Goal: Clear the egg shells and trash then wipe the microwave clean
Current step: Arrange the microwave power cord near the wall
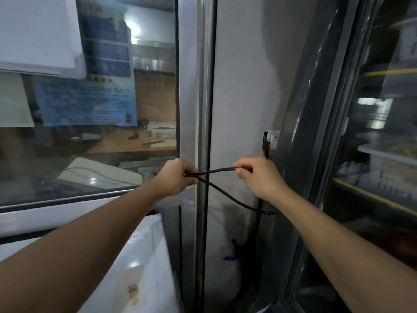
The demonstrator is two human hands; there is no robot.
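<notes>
Both hands — left hand [178, 177], right hand [259, 177] — fingers pinching one black cable [214, 171] between them.

Post [204, 86] upright at centre. Left of post, window [90, 109], with posters [90, 96] on it and a worktop [130, 145] behind it. Below window, left of post's foot, appliance [144, 256]. Right of post, wall [243, 75] with socket [272, 138]; further right, glass door [372, 154] with shelves behind it. Cable [216, 171] across front of post, between left hand [178, 177] left of post and right hand [257, 175] right of it, just below socket. Second strand [225, 195] from left hand, crossing before post, down to right.
</notes>
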